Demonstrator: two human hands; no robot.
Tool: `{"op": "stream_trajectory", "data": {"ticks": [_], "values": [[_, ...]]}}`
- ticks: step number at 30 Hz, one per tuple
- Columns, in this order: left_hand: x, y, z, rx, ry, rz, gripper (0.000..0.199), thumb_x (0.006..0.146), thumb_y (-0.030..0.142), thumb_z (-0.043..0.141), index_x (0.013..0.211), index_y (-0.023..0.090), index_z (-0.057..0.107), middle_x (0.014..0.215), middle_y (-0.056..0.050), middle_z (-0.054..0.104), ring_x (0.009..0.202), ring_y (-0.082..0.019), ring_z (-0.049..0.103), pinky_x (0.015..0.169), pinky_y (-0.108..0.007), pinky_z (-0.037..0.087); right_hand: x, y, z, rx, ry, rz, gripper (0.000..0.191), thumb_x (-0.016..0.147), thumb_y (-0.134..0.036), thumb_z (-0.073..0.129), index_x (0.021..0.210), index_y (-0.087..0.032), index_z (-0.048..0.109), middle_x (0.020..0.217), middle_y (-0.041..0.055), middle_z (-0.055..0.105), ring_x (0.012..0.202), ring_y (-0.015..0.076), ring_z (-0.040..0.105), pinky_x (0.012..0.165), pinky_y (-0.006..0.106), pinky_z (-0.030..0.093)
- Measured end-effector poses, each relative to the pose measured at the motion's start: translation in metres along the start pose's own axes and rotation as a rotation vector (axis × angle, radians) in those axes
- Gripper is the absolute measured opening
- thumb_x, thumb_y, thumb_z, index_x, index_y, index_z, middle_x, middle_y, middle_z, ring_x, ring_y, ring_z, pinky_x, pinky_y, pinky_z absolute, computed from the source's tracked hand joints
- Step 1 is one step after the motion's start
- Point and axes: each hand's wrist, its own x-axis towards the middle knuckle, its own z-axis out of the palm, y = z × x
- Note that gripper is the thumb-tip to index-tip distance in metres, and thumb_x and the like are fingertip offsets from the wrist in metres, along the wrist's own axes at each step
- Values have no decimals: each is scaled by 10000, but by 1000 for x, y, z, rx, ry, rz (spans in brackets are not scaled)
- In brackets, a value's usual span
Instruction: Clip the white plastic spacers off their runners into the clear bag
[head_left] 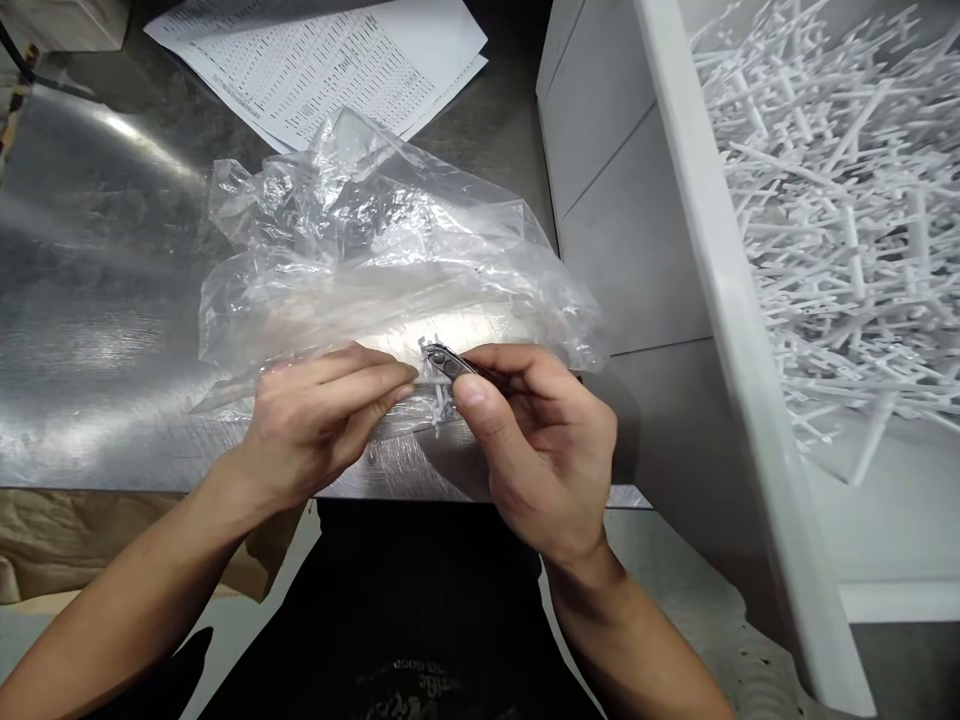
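My left hand [322, 410] is closed in a pinch on a small white plastic sprue [440, 400], whose thin branches stick out past the fingertips. Small metal nippers [444, 360] are gripped in my right hand [544, 430], with the thumb along one side and the fingers curled round the handles. The nipper jaws touch or nearly touch the upper branches of the sprue. Behind both hands lies a crumpled clear plastic bag [360, 230]; what it holds is hard to make out.
A white bin [705, 250] full of white plastic sprue pieces [847, 200] stands at the right, its wall rising beside my right hand. Printed sheets [322, 60] lie at the back of the metal table [90, 330]. Brown paper [60, 550] shows below the table's left front edge.
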Motion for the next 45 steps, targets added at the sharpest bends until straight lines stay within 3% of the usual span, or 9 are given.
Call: {"op": "stream_trajectory", "data": {"ticks": [10,18,24,28,33,41,45], "values": [[-2,-1,3,73,14,39,148,1044,101,748,1135,217,765,1018,-24,844,882,-166,804,810,-298,643,-1,1,2,-12,4,17,66,1014,-269,797,1067,-233,780,904,10,823,817,197,780,801,383,678],[-2,-3,3,52,16,83,195,1013,49,769,1168,159,723,996,-56,827,859,-176,786,795,-315,646,0,-2,-1,34,-43,33,44,1033,-261,776,1058,-227,784,912,11,821,910,219,809,868,405,682],[-2,-2,3,48,4,87,142,1027,53,751,1145,128,729,1000,-75,822,847,-170,772,797,-314,634,-2,2,0,26,-30,-19,63,1023,-237,803,1085,-240,788,875,4,777,777,189,734,726,369,635],[-3,-4,1,63,-9,113,165,1000,35,770,1137,122,740,983,-77,820,824,-174,766,779,-318,633,-4,5,3,-7,-5,-77,98,1013,-226,813,1096,-271,787,939,27,803,838,225,754,761,414,647],[-5,-7,4,132,3,166,155,990,32,772,1116,121,760,946,-64,822,779,-160,767,730,-293,614,-2,3,4,-43,-8,-57,41,1032,-223,778,1064,-246,769,939,0,832,830,192,784,765,367,665],[-2,5,3,36,30,-34,76,1048,115,757,1065,181,791,1003,-31,863,879,-152,835,831,-261,674,3,-2,3,19,78,20,30,990,-234,802,991,-229,772,762,-14,744,828,218,797,790,383,681],[0,8,-3,79,128,-141,108,1064,147,758,998,220,805,996,8,876,901,-148,853,845,-250,694,2,-2,0,49,98,-13,69,974,-184,771,944,-247,771,788,-13,752,818,204,786,804,362,676]]}}
